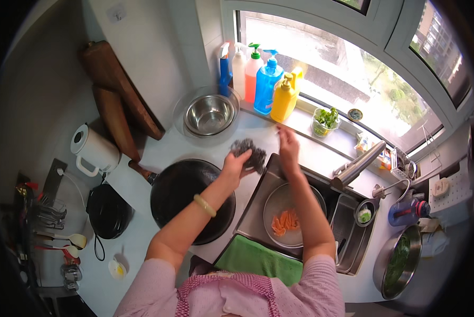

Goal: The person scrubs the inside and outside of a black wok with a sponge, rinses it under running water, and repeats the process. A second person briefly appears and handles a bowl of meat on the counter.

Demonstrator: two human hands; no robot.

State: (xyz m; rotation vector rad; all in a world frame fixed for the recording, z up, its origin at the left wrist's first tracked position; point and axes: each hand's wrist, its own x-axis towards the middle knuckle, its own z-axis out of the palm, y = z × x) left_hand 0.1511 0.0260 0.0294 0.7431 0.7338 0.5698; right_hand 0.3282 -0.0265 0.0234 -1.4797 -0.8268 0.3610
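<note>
My left hand (237,164) grips a dark grey, fuzzy bundle (249,153) that looks like a steel-wool scourer, above the counter (213,149) behind the wok. My right hand (289,147) is raised over the back rim of the sink (256,210), fingers drawn together. Something small and pale shows at its fingertips, too blurred to name. Below my left forearm lies a black wok (177,198) with a wooden handle (140,171). In the sink, partly behind my right forearm, a round pan or lid (276,198) holds orange strips (286,222), perhaps carrot.
Steel bowl (209,115) and pump bottles (268,85) stand at the back; greens in a clear cup (325,122) sit on the sill. A faucet (359,164) juts over the sink, a green towel (256,259) covers its front edge, and a large basin (399,261) is right.
</note>
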